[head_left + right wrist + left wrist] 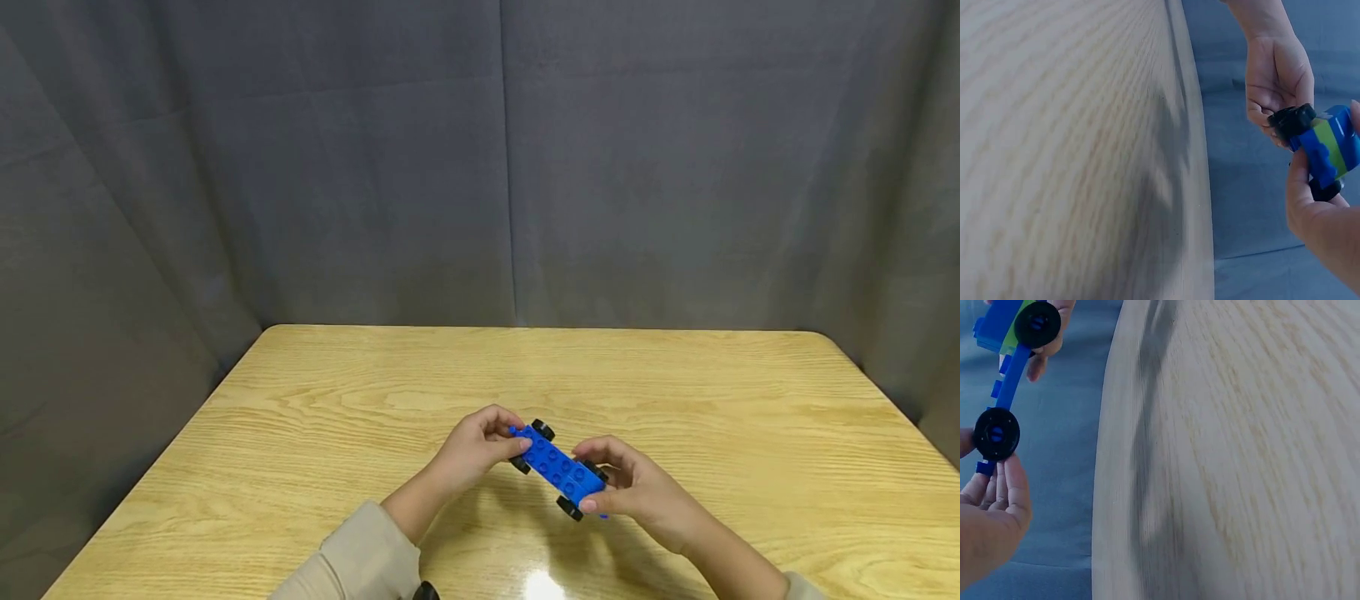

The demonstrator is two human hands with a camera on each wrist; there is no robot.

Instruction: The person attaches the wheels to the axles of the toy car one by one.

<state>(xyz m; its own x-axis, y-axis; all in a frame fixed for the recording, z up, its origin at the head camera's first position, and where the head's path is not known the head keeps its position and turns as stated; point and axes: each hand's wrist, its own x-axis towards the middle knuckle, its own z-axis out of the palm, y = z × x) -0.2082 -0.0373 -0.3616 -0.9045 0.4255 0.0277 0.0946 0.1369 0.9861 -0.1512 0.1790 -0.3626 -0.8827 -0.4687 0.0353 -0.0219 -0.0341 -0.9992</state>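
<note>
Both hands hold a toy car (553,467) of blue building bricks with black wheels, raised over the table. It lies slantwise, its left end farther from the body. My left hand (474,452) pinches that left end, thumb on the studded blue top beside a wheel (997,434). My right hand (647,498) grips the other end, with the thumb at the near corner and the fingers around the far side by a wheel. In the right wrist view a lime green brick (1327,145) shows between blue bricks at the right hand's end; the head view hides it.
A light wood-grain table (360,392) with rounded far corners spreads beneath the hands. Grey curtains (375,183) hang behind it and along both sides. A small black object (426,592) shows by the left sleeve at the bottom edge. Light glares off the near tabletop.
</note>
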